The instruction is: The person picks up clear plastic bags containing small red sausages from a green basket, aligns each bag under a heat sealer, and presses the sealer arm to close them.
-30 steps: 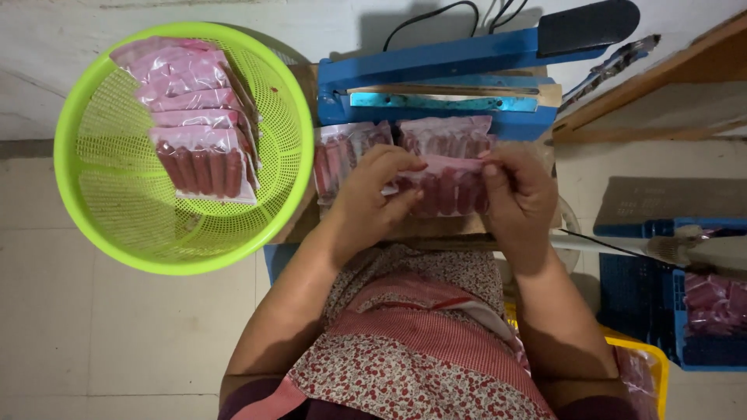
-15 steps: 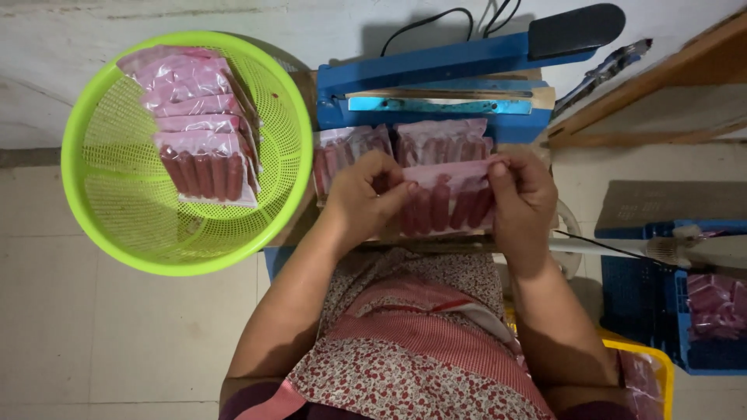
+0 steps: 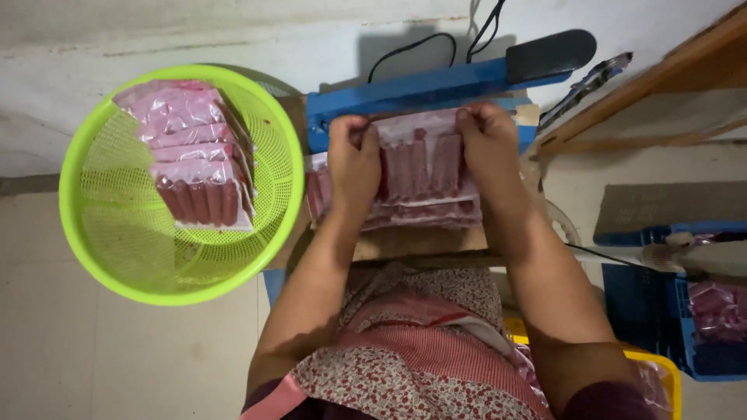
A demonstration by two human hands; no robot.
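Head view, left hand (image 3: 354, 159) and right hand (image 3: 486, 140) pinching sausage pouch (image 3: 420, 159) crosswise, sausages pointing toward blue sealer (image 3: 436, 82)

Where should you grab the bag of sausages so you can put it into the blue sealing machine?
Probably by the two top corners, coming from the near side, as both hands do now. The left hand and right hand pinch the open, empty edge of the sausage bag, one on each side. That keeps the thin strip flat and stretched toward the blue sealer, while the sausages hang below, out of the way.
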